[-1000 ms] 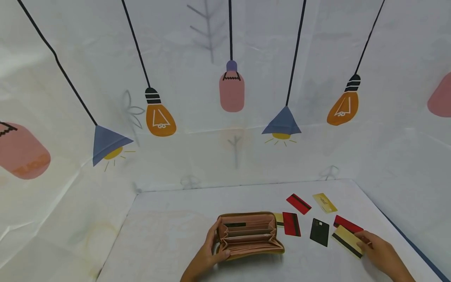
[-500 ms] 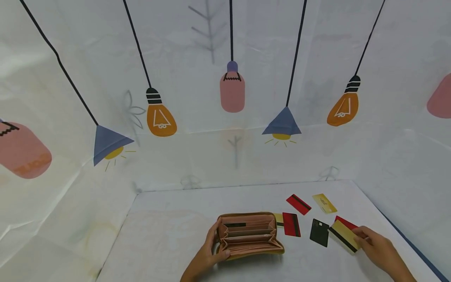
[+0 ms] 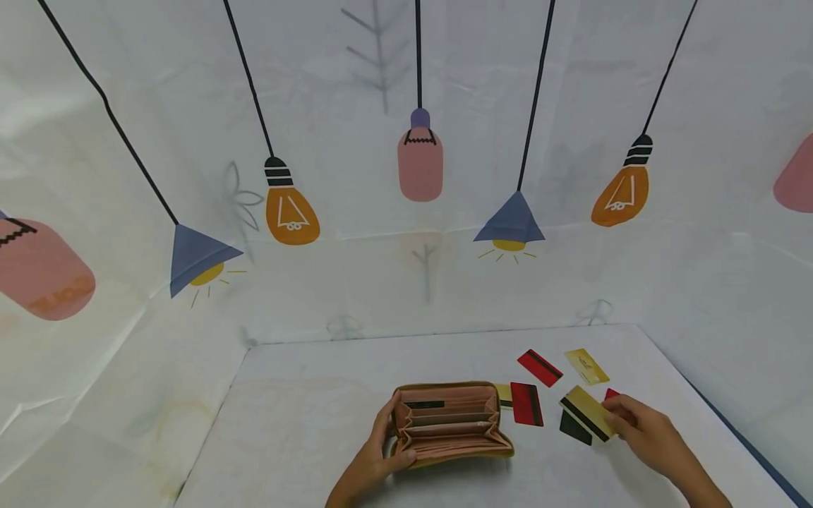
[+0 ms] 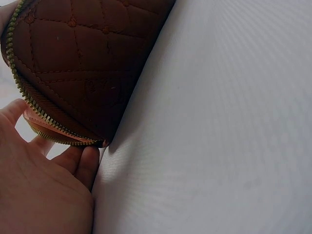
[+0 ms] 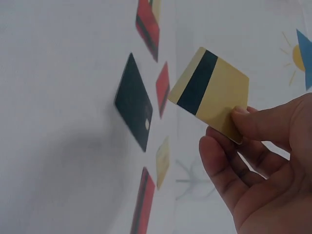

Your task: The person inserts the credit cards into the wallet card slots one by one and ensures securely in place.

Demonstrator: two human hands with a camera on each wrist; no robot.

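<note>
Fingers (image 3: 625, 404) of a person's right hand (image 3: 651, 432) are pinching a striped gold card (image 3: 587, 409) near one corner in the head view, the card partly covering a black card (image 3: 575, 429) on the white tabletop (image 3: 305, 423). The left hand (image 3: 375, 451) is gripping the left end of an open wallet (image 3: 454, 442), while a red card (image 3: 526, 404) is lying just to the wallet's right; a second red card (image 3: 540, 367) is lying farther back. In the left wrist view, the left hand is holding the wallet by its end with the brass zipper (image 4: 30, 101), a corner meeting the tabletop. In the right wrist view, the thumb (image 5: 261, 124) is pressing the gold card's face, keeping it clear of the tabletop, where the black card is lying flat.
</note>
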